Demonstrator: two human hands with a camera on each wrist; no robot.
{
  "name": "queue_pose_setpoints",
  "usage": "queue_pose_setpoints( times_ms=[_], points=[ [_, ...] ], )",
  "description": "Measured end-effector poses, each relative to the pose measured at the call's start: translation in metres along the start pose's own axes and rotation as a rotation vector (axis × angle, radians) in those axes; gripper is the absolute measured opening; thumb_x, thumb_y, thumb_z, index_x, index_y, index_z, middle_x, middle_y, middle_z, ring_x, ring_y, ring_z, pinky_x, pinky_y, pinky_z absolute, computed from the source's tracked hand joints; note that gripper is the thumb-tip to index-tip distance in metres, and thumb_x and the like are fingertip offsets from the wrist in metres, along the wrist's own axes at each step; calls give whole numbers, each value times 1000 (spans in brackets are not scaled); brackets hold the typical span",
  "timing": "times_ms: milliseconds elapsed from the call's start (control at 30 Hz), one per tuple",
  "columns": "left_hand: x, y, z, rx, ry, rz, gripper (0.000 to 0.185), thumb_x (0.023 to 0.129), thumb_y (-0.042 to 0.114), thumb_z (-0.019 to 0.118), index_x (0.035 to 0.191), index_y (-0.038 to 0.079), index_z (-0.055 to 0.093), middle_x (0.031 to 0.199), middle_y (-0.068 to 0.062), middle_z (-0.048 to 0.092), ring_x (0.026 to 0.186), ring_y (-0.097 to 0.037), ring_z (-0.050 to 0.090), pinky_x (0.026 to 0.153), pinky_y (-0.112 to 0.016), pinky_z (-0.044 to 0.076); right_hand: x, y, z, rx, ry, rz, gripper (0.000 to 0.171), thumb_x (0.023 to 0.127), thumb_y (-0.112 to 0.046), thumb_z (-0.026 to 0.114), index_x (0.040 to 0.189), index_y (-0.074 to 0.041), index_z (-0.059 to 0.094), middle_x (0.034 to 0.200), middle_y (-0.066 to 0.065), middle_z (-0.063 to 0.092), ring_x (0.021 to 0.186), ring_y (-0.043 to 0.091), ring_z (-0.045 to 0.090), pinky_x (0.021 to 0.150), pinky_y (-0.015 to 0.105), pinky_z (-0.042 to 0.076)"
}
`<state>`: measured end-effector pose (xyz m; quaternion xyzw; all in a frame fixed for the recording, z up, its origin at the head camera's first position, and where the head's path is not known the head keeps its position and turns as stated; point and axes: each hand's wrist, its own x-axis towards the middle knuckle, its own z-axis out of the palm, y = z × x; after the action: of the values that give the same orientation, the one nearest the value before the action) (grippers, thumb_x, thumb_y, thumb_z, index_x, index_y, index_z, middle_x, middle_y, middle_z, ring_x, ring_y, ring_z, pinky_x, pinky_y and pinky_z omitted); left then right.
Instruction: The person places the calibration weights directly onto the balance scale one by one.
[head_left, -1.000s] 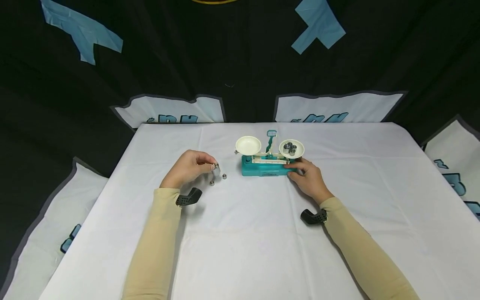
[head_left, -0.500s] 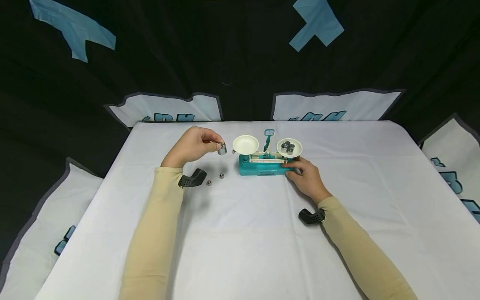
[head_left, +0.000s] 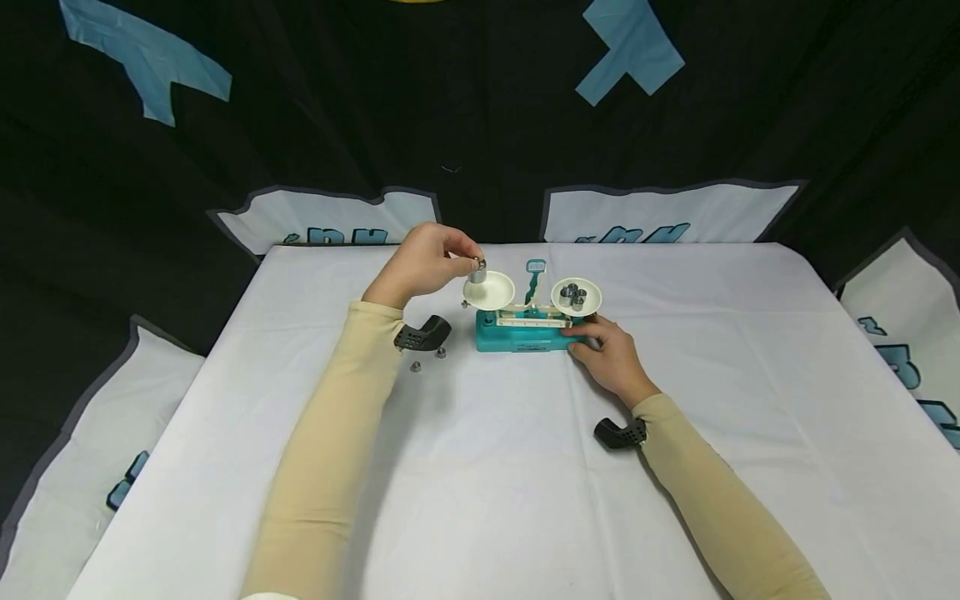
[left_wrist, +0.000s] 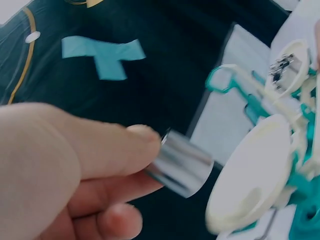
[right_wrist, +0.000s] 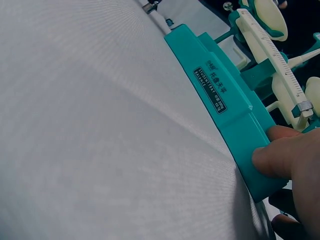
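My left hand pinches a shiny cylindrical metal balance weight between thumb and fingers. It is just over the cream left pan of a teal balance scale. In the left wrist view, the weight's lower end lies close to the pan's rim; whether they touch I cannot tell. My right hand grips the right end of the scale's base, thumb on its front face. Several metal weights stand in the right pan.
Two small metal weights, one slightly farther back than the other, lie on the white-covered table near my left wrist. A black curtain with blue tape hangs behind the table's far edge.
My left hand has lifted the weight off the table area beside the two small weights and carried it right and away from me to the left pan. My right hand stays on the base.
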<state>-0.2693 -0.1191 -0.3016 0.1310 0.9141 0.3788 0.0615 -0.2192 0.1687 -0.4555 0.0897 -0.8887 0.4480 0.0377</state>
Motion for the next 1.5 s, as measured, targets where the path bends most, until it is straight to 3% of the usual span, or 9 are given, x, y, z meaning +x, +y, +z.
queue_pose_setpoints(
  times_ms=[300,500,1200,1500],
  points=[
    [6,9,30,-23,60,-21,15,97,12,65,105,5,76,112,-11,70,103,-25,62,83,-37,62,0,0,0,-5,4,-2,26,94,-6,67,119,-2,74,154,26,47,149,46,37,122,60,32],
    [7,3,40,-5,63,-39,16,97,12,65,105,5,77,111,-10,72,104,-23,59,81,-34,57,0,0,1,-3,1,-5,26,93,-6,67,119,-3,74,153,26,49,149,46,38,121,59,32],
    [6,1,45,-20,47,-35,15,97,11,65,105,4,76,107,-10,72,98,-23,63,85,-35,57,1,-2,0,-10,6,1,26,93,-3,68,117,-2,75,151,25,51,147,45,39,122,58,33],
    [6,1,45,-41,36,-56,20,98,12,65,113,5,75,114,-11,73,103,-23,64,89,-35,58,1,-3,0,-5,4,2,26,93,-3,68,117,-2,75,150,26,52,147,45,40,122,58,33]
  ],
)
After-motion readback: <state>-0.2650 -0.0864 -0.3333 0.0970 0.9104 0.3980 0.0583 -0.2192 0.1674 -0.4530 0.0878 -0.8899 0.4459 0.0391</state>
